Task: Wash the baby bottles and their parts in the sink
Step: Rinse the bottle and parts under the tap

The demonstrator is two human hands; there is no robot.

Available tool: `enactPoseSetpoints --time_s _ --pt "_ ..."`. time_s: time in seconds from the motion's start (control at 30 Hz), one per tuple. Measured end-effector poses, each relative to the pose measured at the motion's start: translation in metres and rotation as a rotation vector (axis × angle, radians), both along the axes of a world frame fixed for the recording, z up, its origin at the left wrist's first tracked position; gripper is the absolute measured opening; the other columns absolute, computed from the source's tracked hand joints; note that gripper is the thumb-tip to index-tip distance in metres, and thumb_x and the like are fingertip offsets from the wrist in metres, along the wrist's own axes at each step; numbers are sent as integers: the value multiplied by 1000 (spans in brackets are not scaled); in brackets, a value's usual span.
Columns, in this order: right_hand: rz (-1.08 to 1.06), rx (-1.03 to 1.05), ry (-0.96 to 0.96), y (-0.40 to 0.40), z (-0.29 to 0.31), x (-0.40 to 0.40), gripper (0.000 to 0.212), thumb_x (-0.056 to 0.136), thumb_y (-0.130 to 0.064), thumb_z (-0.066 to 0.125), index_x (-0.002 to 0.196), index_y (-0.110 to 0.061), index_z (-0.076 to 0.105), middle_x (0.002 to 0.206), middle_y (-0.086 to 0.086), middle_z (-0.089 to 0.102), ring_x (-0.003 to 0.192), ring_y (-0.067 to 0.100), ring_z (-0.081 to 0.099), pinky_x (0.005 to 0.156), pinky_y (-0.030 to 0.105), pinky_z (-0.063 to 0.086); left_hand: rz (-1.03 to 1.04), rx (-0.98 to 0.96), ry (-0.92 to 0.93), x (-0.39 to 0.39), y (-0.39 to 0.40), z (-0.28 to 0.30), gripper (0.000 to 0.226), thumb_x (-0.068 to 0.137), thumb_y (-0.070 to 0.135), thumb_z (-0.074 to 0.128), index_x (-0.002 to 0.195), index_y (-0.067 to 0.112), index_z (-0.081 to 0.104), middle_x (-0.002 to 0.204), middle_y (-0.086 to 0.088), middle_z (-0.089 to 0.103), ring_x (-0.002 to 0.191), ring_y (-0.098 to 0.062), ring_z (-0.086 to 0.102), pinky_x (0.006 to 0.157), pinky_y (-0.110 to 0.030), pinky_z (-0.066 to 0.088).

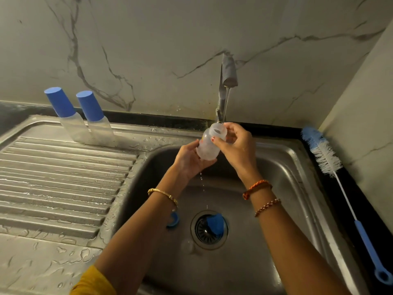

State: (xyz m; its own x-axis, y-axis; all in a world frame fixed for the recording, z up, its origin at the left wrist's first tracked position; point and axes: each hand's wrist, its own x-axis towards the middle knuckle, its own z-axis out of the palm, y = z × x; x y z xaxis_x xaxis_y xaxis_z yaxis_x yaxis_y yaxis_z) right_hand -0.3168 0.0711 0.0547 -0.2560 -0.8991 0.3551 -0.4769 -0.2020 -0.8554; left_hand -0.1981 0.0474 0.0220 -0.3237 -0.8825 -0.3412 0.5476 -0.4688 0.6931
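Fingers (221, 143) of our right hand (235, 145) pinch the open bottle (209, 144) at its neck; our left hand (191, 158) cups its base, held under the tap (228, 73) above the sink (297, 167). Two capped bottles (85, 118) stand at the drainboard's back edge.

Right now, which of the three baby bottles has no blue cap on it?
The bottle held under the tap by both hands, left hand and right hand. Its mouth is open, while the two bottles on the drainboard wear blue caps.
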Motion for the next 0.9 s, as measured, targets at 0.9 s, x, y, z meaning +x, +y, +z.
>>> enactPoseSetpoints --time_s 0.9 --pt "-55 724 -1299 23 -73 -15 34 90 10 39 124 11 46 115 26 56 122 36 48 91 36 45 22 -792 -1380 -29 24 -6 67 69 32 80 127 12 52 122 -7 56 113 -21 46 90 -23 29"
